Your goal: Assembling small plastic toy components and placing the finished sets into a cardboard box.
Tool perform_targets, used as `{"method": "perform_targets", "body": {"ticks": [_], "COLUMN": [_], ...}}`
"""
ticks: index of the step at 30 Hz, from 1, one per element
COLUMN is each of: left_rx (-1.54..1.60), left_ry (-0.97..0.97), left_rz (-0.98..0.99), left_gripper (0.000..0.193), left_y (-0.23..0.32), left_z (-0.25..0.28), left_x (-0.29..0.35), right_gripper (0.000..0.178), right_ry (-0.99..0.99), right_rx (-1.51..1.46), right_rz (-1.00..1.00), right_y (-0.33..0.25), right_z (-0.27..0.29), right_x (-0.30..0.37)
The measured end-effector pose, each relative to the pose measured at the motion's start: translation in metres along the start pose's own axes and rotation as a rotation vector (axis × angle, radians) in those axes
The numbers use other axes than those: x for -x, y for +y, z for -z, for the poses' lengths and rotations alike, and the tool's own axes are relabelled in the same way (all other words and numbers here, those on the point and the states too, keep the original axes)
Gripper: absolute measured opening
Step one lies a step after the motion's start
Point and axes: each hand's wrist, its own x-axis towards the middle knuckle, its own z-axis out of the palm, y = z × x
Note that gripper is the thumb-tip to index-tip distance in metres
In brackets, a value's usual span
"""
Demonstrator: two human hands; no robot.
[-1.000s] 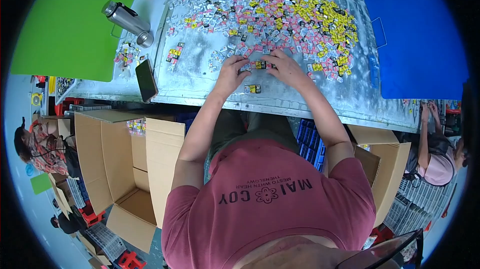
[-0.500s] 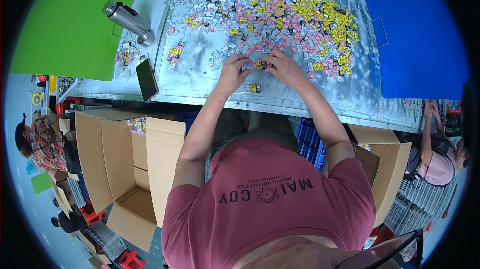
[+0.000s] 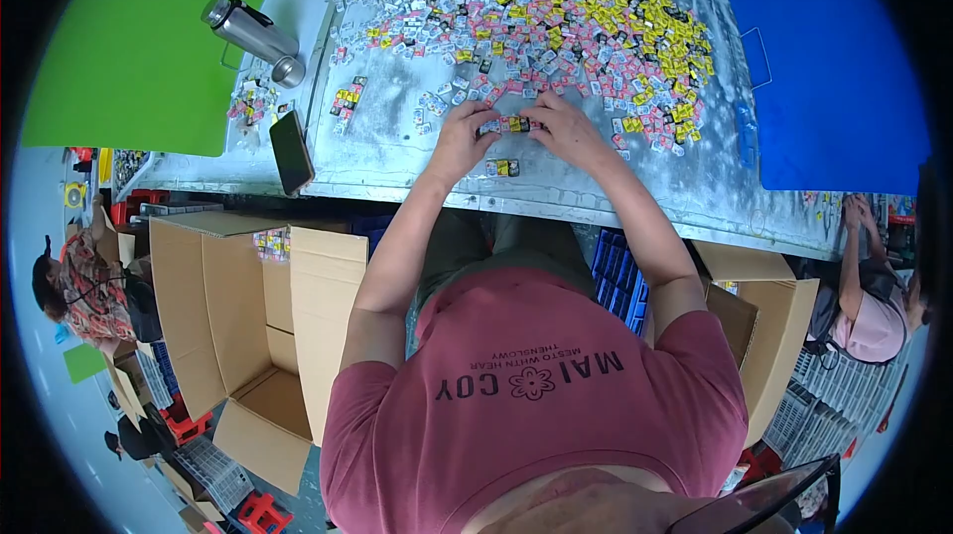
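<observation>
A short row of small flat packets (image 3: 512, 124), yellow, pink and black, sits at the table's front part between my hands. My left hand (image 3: 464, 143) pinches the row's left end with thumb and fingers. At the opposite end, the fingers of my right hand (image 3: 567, 130) close on the row too. Just nearer to me lies a little yellow, white and black group of packets (image 3: 502, 168). Beyond my fingers spreads a wide loose heap of similar packets (image 3: 556, 28), whitish and pink to the left, mostly yellow to the right.
On the metal table (image 3: 397, 177) another packet group (image 3: 347, 102) lies at left, near a phone (image 3: 291, 154) and a steel flask (image 3: 250, 30). Green (image 3: 139, 48) and blue (image 3: 834, 67) panels flank the table. Open cardboard boxes (image 3: 233, 316) stand below. Co-workers sit at both sides.
My hands and the row of packets stay almost in place, with only slight finger shifts. At the far left, a co-worker's arm has risen.
</observation>
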Motion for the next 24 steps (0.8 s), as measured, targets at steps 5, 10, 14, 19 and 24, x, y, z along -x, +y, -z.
{"method": "perform_targets", "body": {"ticks": [5, 10, 14, 19, 24], "left_rx": [-0.004, 0.093, 0.102, 0.136, 0.060], "left_ry": [0.014, -0.087, -0.138, -0.177, -0.132], "left_rz": [-0.009, 0.152, 0.171, 0.239, 0.204], "left_gripper": [0.033, 0.031, 0.031, 0.028, 0.029], "left_y": [0.005, 0.044, 0.062, 0.064, 0.053], "left_z": [0.003, 0.033, 0.047, 0.047, 0.037], "left_x": [0.002, 0.011, 0.043, 0.072, 0.079], "right_gripper": [0.036, 0.034, 0.032, 0.031, 0.029], "right_ry": [0.031, -0.036, -0.173, -0.173, -0.105], "right_rx": [-0.048, -0.074, -0.135, -0.161, -0.121], "right_rz": [0.004, -0.014, -0.084, -0.018, -0.011], "right_y": [-0.003, -0.029, -0.063, -0.067, -0.066], "right_z": [-0.001, 0.021, 0.028, 0.003, -0.011], "right_x": [0.001, 0.012, 0.032, 0.048, 0.051]}}
